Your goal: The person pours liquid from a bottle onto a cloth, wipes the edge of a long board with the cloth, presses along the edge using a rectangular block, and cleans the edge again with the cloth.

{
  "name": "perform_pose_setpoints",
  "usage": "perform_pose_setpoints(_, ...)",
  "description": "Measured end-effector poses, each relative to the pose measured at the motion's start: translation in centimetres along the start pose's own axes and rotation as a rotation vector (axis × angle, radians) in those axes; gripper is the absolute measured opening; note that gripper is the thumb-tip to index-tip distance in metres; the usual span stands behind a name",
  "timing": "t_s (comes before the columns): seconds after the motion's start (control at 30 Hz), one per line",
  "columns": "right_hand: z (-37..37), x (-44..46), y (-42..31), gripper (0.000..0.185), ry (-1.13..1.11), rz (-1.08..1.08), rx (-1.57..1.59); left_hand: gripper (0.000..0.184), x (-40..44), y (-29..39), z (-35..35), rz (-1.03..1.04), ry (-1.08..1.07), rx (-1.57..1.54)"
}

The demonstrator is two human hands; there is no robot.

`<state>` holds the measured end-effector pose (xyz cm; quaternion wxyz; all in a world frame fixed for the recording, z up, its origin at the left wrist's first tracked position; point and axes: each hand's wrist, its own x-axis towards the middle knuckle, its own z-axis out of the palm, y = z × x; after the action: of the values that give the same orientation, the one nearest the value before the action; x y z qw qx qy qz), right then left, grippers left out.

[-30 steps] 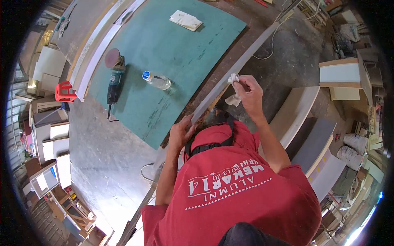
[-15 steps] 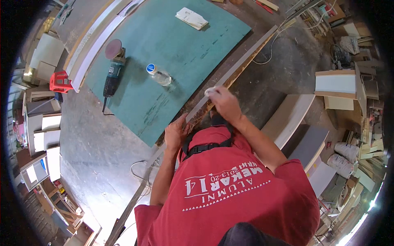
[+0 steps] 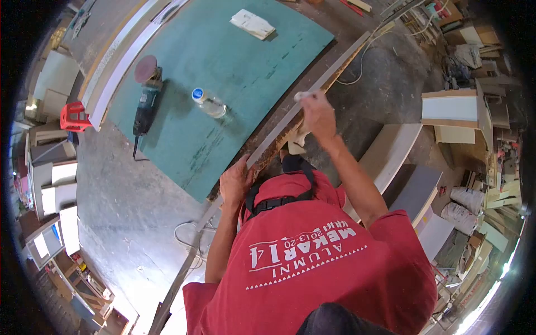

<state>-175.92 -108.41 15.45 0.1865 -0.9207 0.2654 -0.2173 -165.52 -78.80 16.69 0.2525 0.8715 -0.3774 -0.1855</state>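
holding a bunched white cloth (image 3: 302, 96) at the grey strip (image 3: 276, 133), the right hand (image 3: 319, 116) has its fingers closed together on it, and a pale end hangs below that hand. the strip is long and narrow and runs along the near edge of the tabletop (image 3: 327, 67), slanting from the far right corner towards the person's left side. how hard the cloth presses on it, i cannot tell. the left hand (image 3: 235, 182) is bent over the strip nearer the body, touching it, well apart from the right hand; its fingertips are hidden, so i cannot tell whether it is clamped on the strip or only rests there. under the strip, rough brown wood shows along the near edge.

a large green sheet (image 3: 245, 84) covers much of the tabletop. near its left edge lies a sander (image 3: 146, 109) with a round reddish disc, its cord trailing over the edge. a clear bottle (image 3: 212, 106) with a blue cap is to the right of the sander, and a folded white paper (image 3: 253, 24) lies near the sheet's far edge. beyond the left edge are long white boards (image 3: 114, 84) and a red stool (image 3: 75, 117).
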Motion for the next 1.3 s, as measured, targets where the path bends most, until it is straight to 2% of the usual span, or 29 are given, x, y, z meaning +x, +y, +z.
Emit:
perform_pose_setpoints(0.03, -0.8, 1.1, -1.0, 0.014, -0.012, -0.098, -0.009, 0.041, 0.2, 0.5, -0.6, -0.034, -0.045, 0.031)
perform_pose_setpoints(0.07, -1.9, 0.2, -2.9, 0.015, -0.042, -0.092, 0.120, 0.039, 0.4, 0.9, -0.8, -0.067, -0.091, 0.060)
perform_pose_setpoints(0.17, -1.9, 1.4, -0.9, 0.018, 0.029, -0.021, 0.139, 0.039, 0.2, 1.0, -0.7, -0.073, -0.075, 0.068)
perform_pose_setpoints(0.2, -2.5, 2.7, 0.6, 0.016, 0.042, 0.055, 0.097, 0.038, 0.1, 1.0, -0.6, -0.078, -0.053, 0.044)
perform_pose_setpoints(0.3, -2.6, 7.3, 8.6, 0.014, 0.133, 0.094, 0.043, 0.038, 0.2, 1.0, -0.5, -0.061, -0.045, 0.076)
perform_pose_setpoints(0.47, -4.9, 14.7, 19.6, 0.012, 0.228, 0.110, -0.109, 0.035, 0.3, 1.7, -0.5, -0.165, -0.029, 0.017)
perform_pose_setpoints(0.57, -6.4, 18.2, 24.0, 0.013, 0.234, 0.186, -0.180, 0.035, 0.3, 1.5, -0.1, -0.101, 0.037, 0.016)
perform_pose_setpoints(0.8, -7.3, 24.4, 35.5, 0.017, 0.343, 0.255, -0.274, 0.034, 0.5, 2.1, -0.2, -0.136, -0.014, 0.082)
perform_pose_setpoints(0.87, -9.3, 25.5, 37.0, 0.018, 0.221, 0.485, -0.128, 0.034, 0.7, 1.9, -0.2, -0.138, -0.004, 0.051)
perform_pose_setpoints(0.9, -10.2, 25.4, 36.6, 0.018, 0.223, 0.493, -0.124, 0.034, 0.8, 1.9, -0.3, -0.135, -0.008, 0.058)
perform_pose_setpoints(0.97, -11.9, 23.9, 34.1, 0.022, 0.344, 0.301, -0.135, 0.036, 0.8, 1.9, -0.1, -0.137, 0.000, 0.022)
perform_pose_setpoints(1.0, -12.0, 22.6, 32.1, 0.022, 0.226, 0.219, -0.045, 0.036, 0.8, 1.4, 0.3, -0.053, 0.063, 0.000)
perform_pose_setpoints(1.03, -11.6, 21.0, 29.9, 0.023, 0.107, 0.141, 0.043, 0.036, 0.8, 1.6, 0.1, -0.064, 0.054, 0.005)
perform_pose_setpoints(1.1, -8.3, 17.5, 26.5, 0.023, 0.135, -0.145, -0.038, 0.035, 1.0, 2.2, -0.6, -0.168, -0.071, 0.085)
perform_pose_setpoints(1.17, -7.6, 14.6, 21.2, 0.018, 0.006, 0.000, 0.060, 0.035, 0.9, 1.8, -0.2, -0.156, -0.056, 0.084)
perform_pose_setpoints(1.3, -4.7, 7.8, 9.6, 0.021, -0.088, -0.063, 0.218, 0.035, 0.8, 1.7, -0.1, -0.114, -0.001, 0.055)
